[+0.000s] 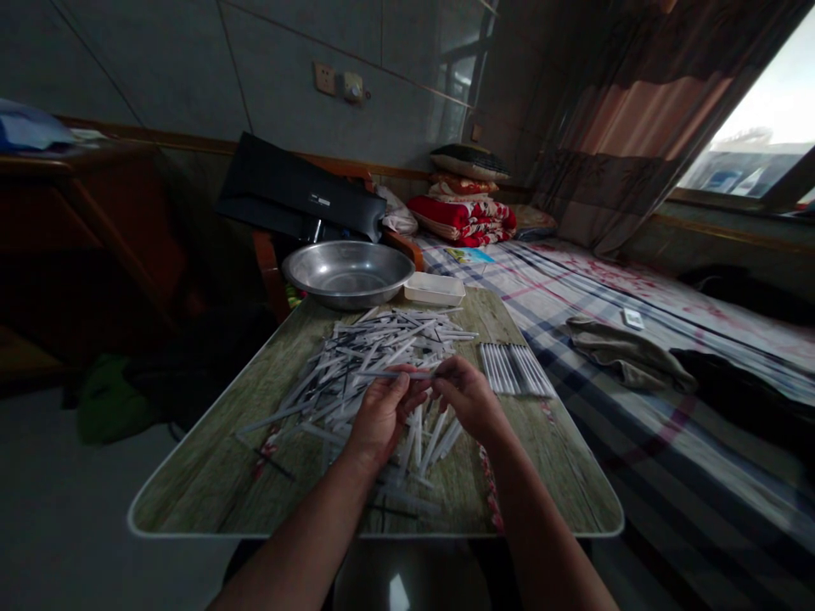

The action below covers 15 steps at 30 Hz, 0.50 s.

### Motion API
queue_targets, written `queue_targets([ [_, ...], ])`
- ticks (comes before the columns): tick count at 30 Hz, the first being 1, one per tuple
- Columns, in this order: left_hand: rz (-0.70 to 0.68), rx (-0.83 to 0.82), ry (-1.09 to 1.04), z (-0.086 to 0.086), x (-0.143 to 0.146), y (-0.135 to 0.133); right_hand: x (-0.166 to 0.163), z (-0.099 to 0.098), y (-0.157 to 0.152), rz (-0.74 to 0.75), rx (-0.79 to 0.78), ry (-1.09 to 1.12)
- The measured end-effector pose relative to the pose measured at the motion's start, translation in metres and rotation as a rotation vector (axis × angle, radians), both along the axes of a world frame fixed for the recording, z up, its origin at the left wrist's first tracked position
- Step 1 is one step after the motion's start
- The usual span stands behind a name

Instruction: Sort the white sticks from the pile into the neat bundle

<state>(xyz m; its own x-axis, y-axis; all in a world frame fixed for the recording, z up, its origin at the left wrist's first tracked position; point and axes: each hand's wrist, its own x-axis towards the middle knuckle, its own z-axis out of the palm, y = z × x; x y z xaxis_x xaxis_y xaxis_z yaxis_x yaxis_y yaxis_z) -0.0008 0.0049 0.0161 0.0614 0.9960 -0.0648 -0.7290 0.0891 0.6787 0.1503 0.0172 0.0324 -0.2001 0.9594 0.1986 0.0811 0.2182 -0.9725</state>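
Observation:
A slim whitish tube, like a pen barrel (382, 373), lies level between my two hands above the table. My left hand (385, 407) pinches its middle between thumb and fingers. At its right end, the fingers of my right hand (464, 392) are closed round it, hiding that tip. Beneath and beyond both hands spreads a loose pile of similar white tubes (375, 348), with thin dark pieces among them. Right of my right hand lies a neat row of white tubes (517, 370) with dark upper ends, side by side.
A wide metal basin (349, 276) and a shallow white plastic tray (435, 289) stand at the far edge of the wood-patterned table (210, 475). To the right is a bed with a checked sheet (541, 297). Behind the basin rests a black panel (299, 195) on a chair.

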Motion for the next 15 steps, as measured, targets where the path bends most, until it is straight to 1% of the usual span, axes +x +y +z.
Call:
queue_targets([
  [3, -0.011, 0.011, 0.016, 0.0010, 0.0010, -0.0013, -0.0008, 0.0014, -0.0002, -0.053, 0.050, -0.158],
  [6, -0.027, 0.007, 0.031, 0.0022, 0.0016, -0.0027, -0.0021, 0.0027, -0.0005, -0.090, 0.036, -0.247],
  [8, -0.028, 0.005, 0.037, 0.0022, 0.0015, -0.0029, -0.0027, 0.0022, -0.0008, -0.076, 0.015, -0.209],
  [12, 0.002, 0.015, 0.039, 0.0001, 0.0008, -0.0014, -0.0028, 0.0000, -0.0019, -0.024, 0.004, -0.065],
  [15, -0.006, 0.026, 0.044, -0.0006, 0.0011, -0.0011, -0.0020, 0.0003, -0.0030, -0.038, 0.002, -0.134],
])
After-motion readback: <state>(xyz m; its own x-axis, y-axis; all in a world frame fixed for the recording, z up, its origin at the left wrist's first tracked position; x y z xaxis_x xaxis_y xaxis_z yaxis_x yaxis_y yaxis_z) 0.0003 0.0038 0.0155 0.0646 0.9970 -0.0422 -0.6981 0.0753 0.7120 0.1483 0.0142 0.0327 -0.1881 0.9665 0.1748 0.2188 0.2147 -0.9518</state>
